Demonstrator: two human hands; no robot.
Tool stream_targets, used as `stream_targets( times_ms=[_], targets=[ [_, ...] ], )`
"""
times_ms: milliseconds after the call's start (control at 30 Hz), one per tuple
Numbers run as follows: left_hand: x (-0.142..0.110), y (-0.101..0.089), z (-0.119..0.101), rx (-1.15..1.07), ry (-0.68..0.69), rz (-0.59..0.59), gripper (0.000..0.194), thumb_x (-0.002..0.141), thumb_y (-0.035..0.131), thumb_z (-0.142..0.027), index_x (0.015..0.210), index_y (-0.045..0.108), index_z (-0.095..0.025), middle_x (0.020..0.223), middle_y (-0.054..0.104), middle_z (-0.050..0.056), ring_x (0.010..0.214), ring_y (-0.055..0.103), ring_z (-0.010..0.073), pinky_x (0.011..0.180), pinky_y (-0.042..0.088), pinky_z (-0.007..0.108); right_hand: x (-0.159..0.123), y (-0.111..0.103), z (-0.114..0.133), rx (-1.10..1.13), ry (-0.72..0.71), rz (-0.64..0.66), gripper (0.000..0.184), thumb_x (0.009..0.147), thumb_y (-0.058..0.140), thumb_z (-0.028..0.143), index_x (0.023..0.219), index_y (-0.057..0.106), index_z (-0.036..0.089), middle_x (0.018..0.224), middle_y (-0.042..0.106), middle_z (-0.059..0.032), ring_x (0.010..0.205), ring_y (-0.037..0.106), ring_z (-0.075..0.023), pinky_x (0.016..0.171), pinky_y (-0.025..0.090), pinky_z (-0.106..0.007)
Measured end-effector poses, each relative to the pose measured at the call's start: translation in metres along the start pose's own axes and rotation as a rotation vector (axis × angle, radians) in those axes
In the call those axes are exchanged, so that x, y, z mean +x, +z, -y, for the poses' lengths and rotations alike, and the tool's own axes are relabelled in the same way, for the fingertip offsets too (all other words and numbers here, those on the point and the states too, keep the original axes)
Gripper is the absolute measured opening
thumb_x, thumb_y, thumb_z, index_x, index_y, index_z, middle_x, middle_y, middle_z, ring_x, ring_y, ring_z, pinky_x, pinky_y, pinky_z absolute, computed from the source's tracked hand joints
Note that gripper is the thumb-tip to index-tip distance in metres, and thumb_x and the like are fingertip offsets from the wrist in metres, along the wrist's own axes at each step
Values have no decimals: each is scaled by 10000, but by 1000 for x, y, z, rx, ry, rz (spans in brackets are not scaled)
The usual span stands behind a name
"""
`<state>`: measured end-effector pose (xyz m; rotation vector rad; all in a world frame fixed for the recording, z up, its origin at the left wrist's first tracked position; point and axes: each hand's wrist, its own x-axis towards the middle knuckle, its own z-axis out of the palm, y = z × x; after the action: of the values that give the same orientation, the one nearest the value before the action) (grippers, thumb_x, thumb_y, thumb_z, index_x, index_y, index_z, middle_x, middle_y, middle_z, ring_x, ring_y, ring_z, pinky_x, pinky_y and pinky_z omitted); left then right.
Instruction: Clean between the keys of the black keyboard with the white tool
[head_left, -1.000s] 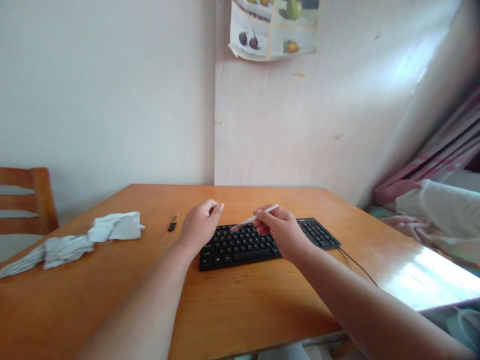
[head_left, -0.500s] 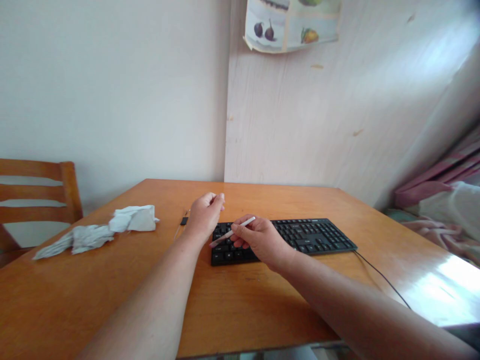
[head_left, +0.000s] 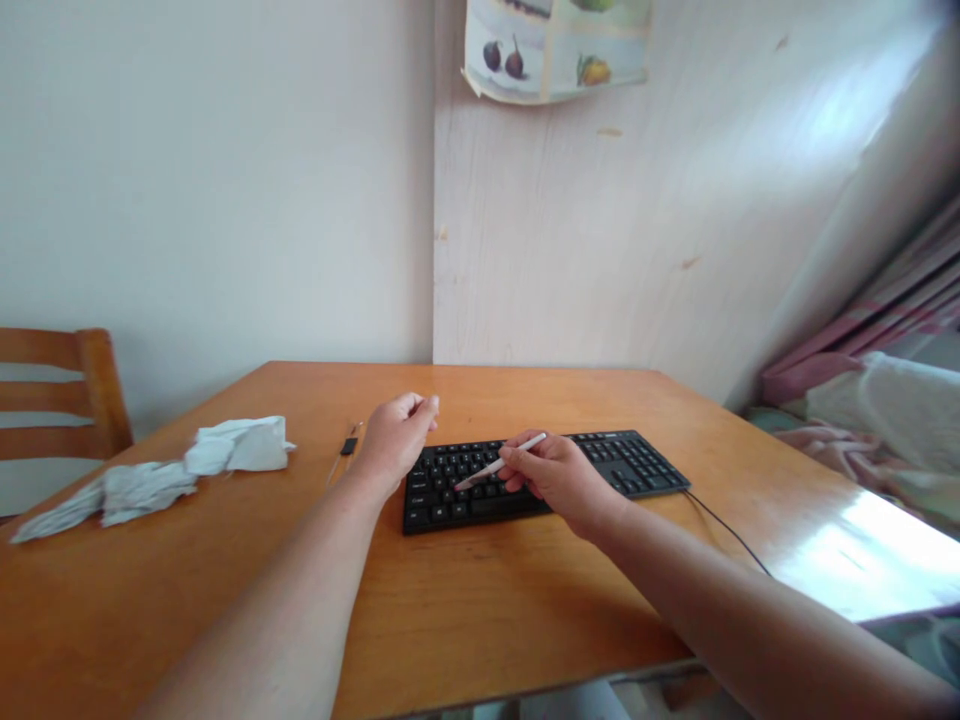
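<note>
A black keyboard (head_left: 615, 458) lies across the middle of an orange wooden table (head_left: 465, 600). My right hand (head_left: 559, 478) pinches a thin white stick (head_left: 501, 462) whose tip touches the keys on the keyboard's left half. My left hand (head_left: 394, 438) rests at the keyboard's far left corner with its fingers curled; whether it holds anything is hidden.
A crumpled white cloth (head_left: 161, 472) lies on the table's left side. A small black clip on a thin cord (head_left: 346, 448) sits just left of my left hand. The keyboard's cable (head_left: 724, 528) trails right. A wooden chair (head_left: 56, 395) stands at the left, bedding (head_left: 870, 410) at the right.
My right hand with the stick slid left along the keys, then back toward the middle of the keyboard's left half. The left hand has stayed at the keyboard's corner. The view shifted slightly.
</note>
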<state>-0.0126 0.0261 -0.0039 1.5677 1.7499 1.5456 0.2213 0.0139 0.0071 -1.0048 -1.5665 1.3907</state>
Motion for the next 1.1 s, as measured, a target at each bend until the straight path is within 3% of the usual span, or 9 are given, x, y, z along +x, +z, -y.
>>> stream_targets(
  times_ms=[667,1100],
  targets=[
    [-5,-1,-7,99,11,97,425,843,555,-610,719,650,-214,692,705,26,687,627,205,658,415,300,-8,-100,-12,-163,-55,-246,272,793,720,425,758,647,165,627,665,-21,526,560,-123,512,394,-262],
    [-3,1,-4,91,1,116,436,839,544,-624,712,635,-216,688,698,27,709,630,214,669,417,302,-8,-151,-4,-371,-66,-421,145,746,696,311,712,645,180,568,647,-25,481,533,-135,475,394,-268]
  ],
)
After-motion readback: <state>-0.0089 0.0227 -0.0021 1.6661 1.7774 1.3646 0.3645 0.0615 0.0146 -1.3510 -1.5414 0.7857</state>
